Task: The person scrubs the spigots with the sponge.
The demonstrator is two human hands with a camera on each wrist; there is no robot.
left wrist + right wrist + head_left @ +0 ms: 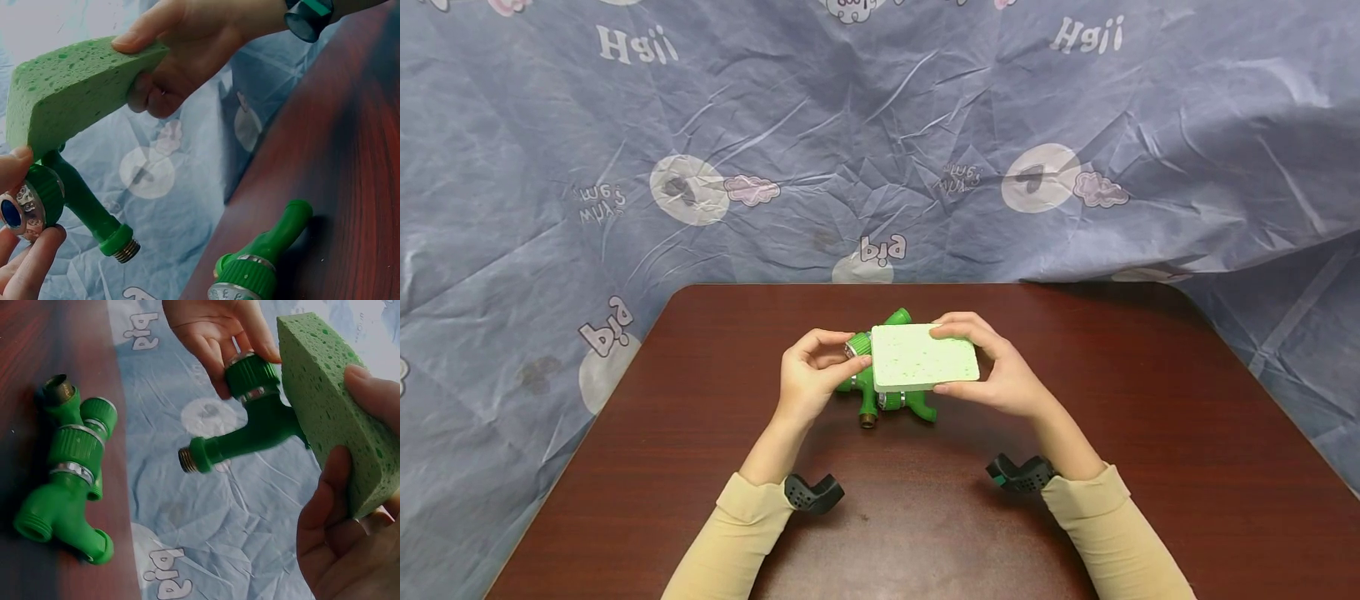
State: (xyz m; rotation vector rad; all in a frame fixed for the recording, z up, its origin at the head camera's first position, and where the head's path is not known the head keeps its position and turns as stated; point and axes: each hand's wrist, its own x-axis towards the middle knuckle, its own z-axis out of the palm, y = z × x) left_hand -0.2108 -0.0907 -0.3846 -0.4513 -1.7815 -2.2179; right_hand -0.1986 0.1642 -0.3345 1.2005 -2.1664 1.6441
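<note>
My left hand (805, 375) pinches the ribbed knob of a green tap (262, 422) between thumb and fingers. The tap is held up above the table, its threaded brass end (127, 251) pointing away from the knob. A light-green, pored sponge (921, 358) is gripped by my right hand (1000, 367), with the thumb on one face and fingers on the other. Sponge and tap are right beside each other and seem to touch. In the head view the sponge covers most of the held tap.
More green taps (75, 453) lie on the brown table (1075, 417), below and behind the hands. They overlap, so their number is unclear. A printed grey-blue cloth (880, 150) hangs behind the table. Each wrist wears a black band device (1022, 473).
</note>
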